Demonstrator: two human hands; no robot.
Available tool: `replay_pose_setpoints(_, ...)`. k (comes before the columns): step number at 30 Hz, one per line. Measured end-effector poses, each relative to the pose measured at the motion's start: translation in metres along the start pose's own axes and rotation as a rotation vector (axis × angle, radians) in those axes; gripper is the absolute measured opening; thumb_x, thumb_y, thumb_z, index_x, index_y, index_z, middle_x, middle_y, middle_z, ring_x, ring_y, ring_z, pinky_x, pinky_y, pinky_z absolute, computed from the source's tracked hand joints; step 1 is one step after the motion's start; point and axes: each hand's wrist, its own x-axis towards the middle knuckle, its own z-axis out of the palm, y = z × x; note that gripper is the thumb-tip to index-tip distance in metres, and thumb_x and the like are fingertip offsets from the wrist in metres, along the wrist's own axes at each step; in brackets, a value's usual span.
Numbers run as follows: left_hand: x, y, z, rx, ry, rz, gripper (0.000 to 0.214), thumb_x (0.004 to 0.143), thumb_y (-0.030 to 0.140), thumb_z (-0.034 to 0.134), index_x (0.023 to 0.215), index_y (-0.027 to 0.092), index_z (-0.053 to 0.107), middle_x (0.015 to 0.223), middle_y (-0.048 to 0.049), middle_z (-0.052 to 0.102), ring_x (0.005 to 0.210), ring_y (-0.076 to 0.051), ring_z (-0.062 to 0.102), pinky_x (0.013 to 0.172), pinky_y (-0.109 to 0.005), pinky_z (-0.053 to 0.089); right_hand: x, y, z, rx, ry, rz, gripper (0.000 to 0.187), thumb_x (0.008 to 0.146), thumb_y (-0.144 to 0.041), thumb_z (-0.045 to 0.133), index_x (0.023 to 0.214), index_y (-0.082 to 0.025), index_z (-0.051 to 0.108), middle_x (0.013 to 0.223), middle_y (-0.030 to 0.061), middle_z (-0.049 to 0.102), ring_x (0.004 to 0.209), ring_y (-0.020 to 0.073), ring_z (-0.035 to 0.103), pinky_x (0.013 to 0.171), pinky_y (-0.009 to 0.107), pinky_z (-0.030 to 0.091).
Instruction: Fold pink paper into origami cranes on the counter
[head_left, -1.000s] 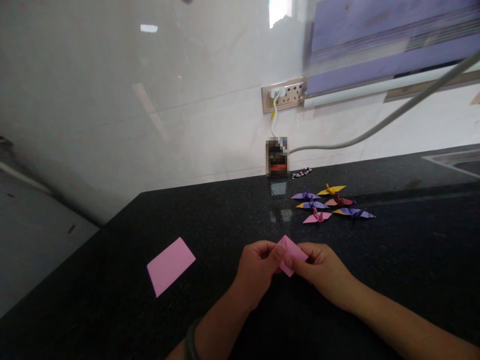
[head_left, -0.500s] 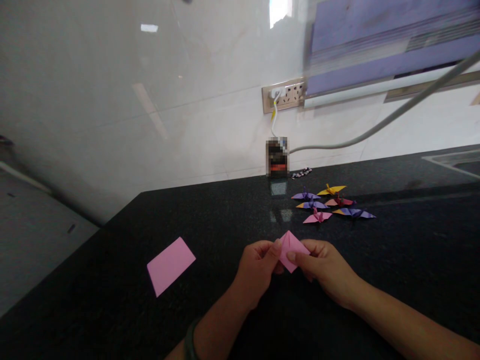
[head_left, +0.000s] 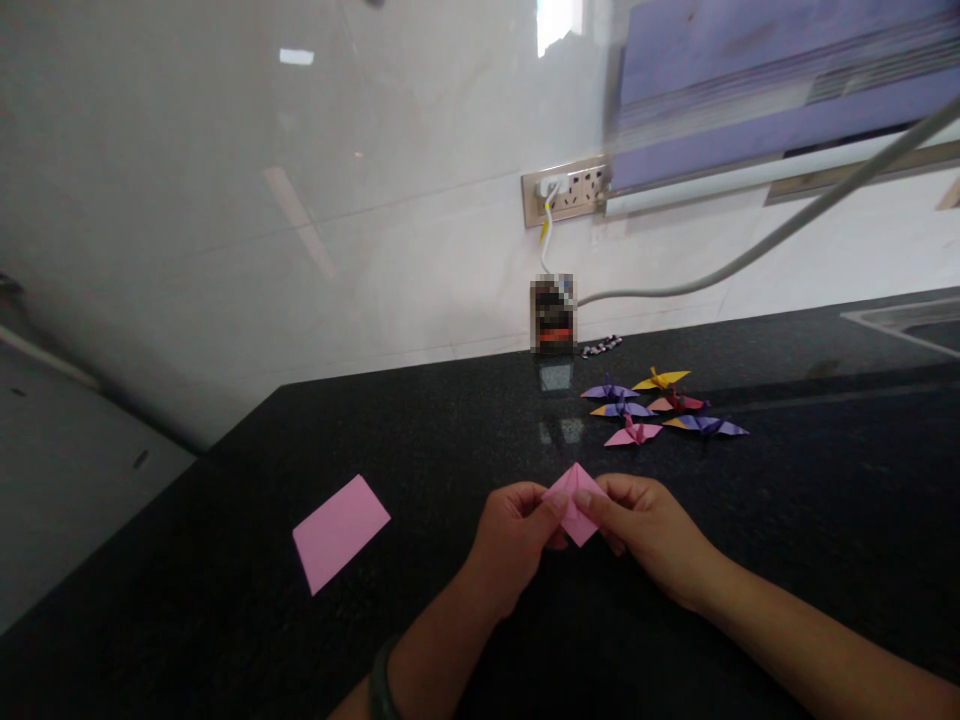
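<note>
A folded square of pink origami paper (head_left: 577, 530), turned so a corner points away from me, is held between both hands above the dark counter. My left hand (head_left: 517, 530) pinches its left side, thumb on top and fingers beneath. On the right side, my right hand (head_left: 649, 530) grips it the same way, with the thumb pressing near the centre crease. Beyond the hands lie several folded paper cranes; the pink crane (head_left: 634, 432) is nearest, with a yellow crane (head_left: 661, 380) farther back. The fingers under the paper are partly hidden.
A flat stack of pink paper (head_left: 341, 533) lies on the black counter (head_left: 225, 570) to the left. Against the wall stands a blurred-out box (head_left: 553, 315), with a small beaded strand (head_left: 602, 346) beside it. A grey cable (head_left: 675, 292) runs right from the box; a socket (head_left: 566, 193) is above.
My right thumb has shifted slightly left and up across the pink paper, closer to the left thumb. The crease down the paper's middle shows more. The cranes and the stack stay put.
</note>
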Motion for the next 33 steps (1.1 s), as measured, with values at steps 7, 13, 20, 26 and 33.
replay_pose_setpoints(7, -0.0002, -0.0043, 0.0005, -0.215, -0.085, -0.086, 0.023, 0.068, 0.031, 0.061, 0.074, 0.009, 0.06, 0.066, -0.0042, 0.057, 0.055, -0.009, 0.05, 0.056, -0.024, 0.041, 0.0007, -0.0005, -0.0007, 0.013, 0.058, -0.013, 0.028, 0.076, -0.037, 0.05, 0.058, -0.015, 0.054, 0.047, -0.0053, 0.041, 0.041, 0.0064, 0.033, 0.04, 0.02, 0.024)
replay_pose_setpoints(13, -0.0011, -0.0065, 0.0017, -0.118, -0.084, -0.052, 0.026, 0.065, 0.031, 0.063, 0.073, 0.007, 0.062, 0.066, -0.0063, 0.059, 0.055, -0.009, 0.049, 0.055, -0.023, 0.039, -0.0001, -0.0048, 0.0, 0.038, 0.035, -0.05, 0.024, 0.075, -0.035, 0.052, 0.064, -0.015, 0.059, 0.053, -0.0026, 0.052, 0.045, 0.0073, 0.041, 0.043, 0.019, 0.029)
replay_pose_setpoints(20, -0.003, -0.008, 0.0045, 0.048, -0.042, 0.01, 0.023, 0.064, 0.031, 0.063, 0.061, 0.008, 0.061, 0.054, -0.0017, 0.054, 0.048, -0.007, 0.042, 0.048, -0.021, 0.031, -0.0002, -0.004, 0.0026, 0.212, -0.003, -0.026, 0.015, 0.067, -0.027, 0.063, 0.069, -0.014, 0.057, 0.06, -0.0021, 0.055, 0.054, 0.0084, 0.048, 0.051, 0.019, 0.036)
replay_pose_setpoints(26, -0.0053, -0.0034, 0.0063, 0.083, -0.04, -0.014, 0.021, 0.062, 0.03, 0.063, 0.057, 0.01, 0.061, 0.05, 0.0006, 0.051, 0.045, -0.007, 0.037, 0.045, -0.02, 0.027, -0.0035, -0.0024, 0.0037, 0.24, 0.031, 0.016, 0.017, 0.067, -0.028, 0.062, 0.061, -0.013, 0.055, 0.055, -0.0024, 0.052, 0.05, 0.0084, 0.045, 0.048, 0.02, 0.033)
replay_pose_setpoints(33, -0.0066, -0.0026, 0.0052, 0.027, -0.07, -0.027, 0.017, 0.062, 0.027, 0.062, 0.055, 0.012, 0.062, 0.051, 0.0002, 0.053, 0.047, -0.009, 0.043, 0.048, -0.022, 0.031, 0.0018, -0.002, 0.0001, 0.384, 0.065, 0.094, 0.026, 0.071, -0.036, 0.055, 0.055, -0.016, 0.052, 0.05, -0.0024, 0.047, 0.045, 0.0099, 0.042, 0.046, 0.023, 0.033)
